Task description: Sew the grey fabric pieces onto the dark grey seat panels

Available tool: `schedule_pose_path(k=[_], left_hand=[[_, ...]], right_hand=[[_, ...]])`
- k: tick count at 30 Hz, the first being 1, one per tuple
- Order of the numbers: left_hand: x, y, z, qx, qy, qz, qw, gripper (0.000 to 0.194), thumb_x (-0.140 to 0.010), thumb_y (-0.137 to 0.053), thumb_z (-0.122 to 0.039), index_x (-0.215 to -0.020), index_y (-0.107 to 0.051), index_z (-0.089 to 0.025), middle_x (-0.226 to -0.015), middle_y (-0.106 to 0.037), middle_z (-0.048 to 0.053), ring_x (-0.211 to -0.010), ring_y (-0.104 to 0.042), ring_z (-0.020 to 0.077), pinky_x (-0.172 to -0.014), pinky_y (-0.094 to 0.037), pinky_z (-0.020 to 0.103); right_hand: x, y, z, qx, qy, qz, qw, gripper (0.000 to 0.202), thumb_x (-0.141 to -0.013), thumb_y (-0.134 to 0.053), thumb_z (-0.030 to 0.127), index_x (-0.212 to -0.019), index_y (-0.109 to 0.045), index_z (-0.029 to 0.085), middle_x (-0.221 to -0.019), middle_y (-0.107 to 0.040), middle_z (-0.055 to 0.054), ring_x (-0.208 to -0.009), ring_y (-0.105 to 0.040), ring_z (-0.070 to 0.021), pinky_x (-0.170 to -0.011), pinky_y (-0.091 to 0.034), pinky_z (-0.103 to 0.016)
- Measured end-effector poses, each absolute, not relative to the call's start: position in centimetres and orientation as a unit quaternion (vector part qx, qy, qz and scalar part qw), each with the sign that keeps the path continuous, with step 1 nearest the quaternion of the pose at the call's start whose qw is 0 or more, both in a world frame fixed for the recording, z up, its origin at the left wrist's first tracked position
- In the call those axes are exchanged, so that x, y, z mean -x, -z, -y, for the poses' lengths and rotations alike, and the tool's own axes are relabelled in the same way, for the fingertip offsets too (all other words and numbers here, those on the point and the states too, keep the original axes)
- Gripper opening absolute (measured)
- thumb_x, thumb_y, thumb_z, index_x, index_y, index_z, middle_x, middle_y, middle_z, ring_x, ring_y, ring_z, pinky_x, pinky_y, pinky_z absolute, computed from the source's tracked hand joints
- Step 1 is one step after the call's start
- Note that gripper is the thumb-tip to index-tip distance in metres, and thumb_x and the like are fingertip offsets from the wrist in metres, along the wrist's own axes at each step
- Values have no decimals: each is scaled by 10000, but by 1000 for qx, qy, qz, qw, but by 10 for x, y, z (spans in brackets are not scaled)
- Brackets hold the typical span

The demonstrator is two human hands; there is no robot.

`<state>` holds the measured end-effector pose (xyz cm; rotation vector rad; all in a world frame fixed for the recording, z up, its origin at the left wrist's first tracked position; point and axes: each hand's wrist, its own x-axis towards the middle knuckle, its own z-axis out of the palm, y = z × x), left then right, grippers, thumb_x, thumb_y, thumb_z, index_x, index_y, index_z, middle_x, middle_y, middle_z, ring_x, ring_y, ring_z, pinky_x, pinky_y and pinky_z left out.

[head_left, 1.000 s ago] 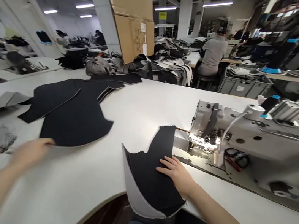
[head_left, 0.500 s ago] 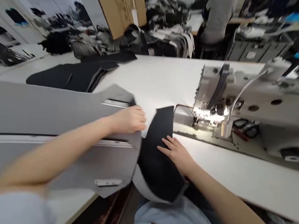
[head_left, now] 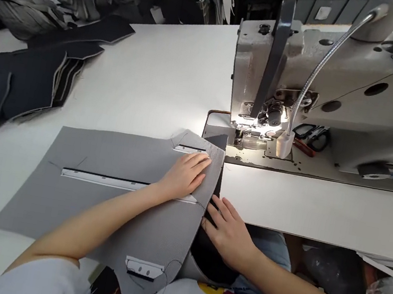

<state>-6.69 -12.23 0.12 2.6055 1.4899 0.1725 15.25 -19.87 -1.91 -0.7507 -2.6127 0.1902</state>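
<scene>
A large grey fabric panel (head_left: 115, 155) lies on the white table, with white strips (head_left: 107, 180) sewn onto it and loose threads at their ends. My left hand (head_left: 184, 175) rests flat on its right part, fingers stretched out. Under the panel's right edge a black fabric piece (head_left: 206, 250) shows, most of it covered; it hangs over the table edge toward my lap. My right hand (head_left: 229, 234) lies on that black piece at the panel's edge, fingers spread. Just beyond both pieces stands the sewing machine (head_left: 265, 78), its needle area lit.
Scissors (head_left: 312, 136) with dark handles lie on the machine bed beside a red-handled tool (head_left: 303, 147). Stacked dark fabric pieces (head_left: 34, 73) sit at the left of the table (head_left: 164, 70). Behind are fabric heaps (head_left: 55, 0) and a grey crate (head_left: 327, 8).
The grey panel has come down flat and moved right, over most of the black piece. My left hand has gone from gripping its edge to lying on it. The view has tilted down.
</scene>
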Motion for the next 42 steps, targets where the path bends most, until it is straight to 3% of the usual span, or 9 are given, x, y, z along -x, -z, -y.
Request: schedule_pose_path(k=[4,7,11,13,18,24,30,34,42], left_hand=[[62,5,95,-859,-17,-509,64,554,-977,-350,-374,-1468,-384,-119,-1583,-285,140,-1472,-210,331,-1188,-241,500],[56,5,69,-823,-57,-565,11,547,-939,-419,-372,-1398,-477,-81,-1595,-211,188,-1468,-170,400,-1167,-236,555],[48,4,63,-836,-81,-542,-6,401,-974,-360,-339,-1208,-651,-191,-1334,-575,136,-1266,-480,314,-1096,-328,516],[42,5,68,-848,-57,-526,23,424,-994,-324,-348,-1246,-632,-200,-1275,-623,116,-1225,-510,285,-1070,-358,480],[27,7,71,-810,10,-583,57,585,-990,-340,-416,-1516,-324,-162,-1606,-248,109,-1454,-225,351,-1138,-264,534],[24,8,63,-800,-12,-597,66,602,-993,-293,-412,-1499,-325,-88,-1605,-236,139,-1458,-229,331,-1154,-259,500],[22,15,54,-806,-48,-587,60,535,-977,-268,-300,-1447,-422,-95,-1554,-361,118,-1402,-318,303,-1144,-283,472],[18,15,50,-809,-67,-583,41,522,-961,-293,-268,-1415,-462,-74,-1514,-416,131,-1326,-395,300,-1132,-302,461],[8,13,54,-815,-86,-570,56,461,-965,-339,-263,-1370,-523,-138,-1479,-479,92,-1313,-411,284,-1105,-337,446]], right_hand=[[-149,19,195,251,-51,943,213,245,-916,-565,208,-1109,-681,109,-1252,-640,-192,-1236,-558,-299,-1042,-483,-432],[-148,20,199,260,-40,939,222,282,-904,-575,211,-1127,-672,67,-1246,-642,-207,-1222,-570,-322,-1030,-494,-427],[-154,22,204,270,-54,934,228,300,-909,-578,207,-1173,-656,87,-1285,-623,-199,-1260,-545,-301,-1049,-475,-417],[-160,22,201,261,-63,938,220,279,-909,-573,203,-1160,-664,121,-1289,-625,-173,-1272,-533,-288,-1070,-454,-423],[-173,18,156,234,-146,950,144,346,-837,-653,302,-1157,-670,170,-1342,-590,-146,-1331,-460,-345,-1146,-334,-529],[-181,16,134,447,-123,877,128,736,-860,-623,467,-1429,-437,40,-1523,-321,-300,-1412,-249,-497,-1099,-215,-697],[-185,19,159,273,-86,942,174,226,-850,-590,206,-1056,-649,137,-1147,-637,-136,-1235,-505,-304,-1057,-405,-444],[-179,23,157,214,-61,953,207,178,-911,-508,166,-987,-667,136,-1079,-665,-100,-1131,-560,-255,-928,-488,-372],[-180,28,175,196,-93,949,229,227,-926,-514,222,-1061,-690,173,-1142,-670,-103,-1218,-536,-305,-1095,-392,-569]])
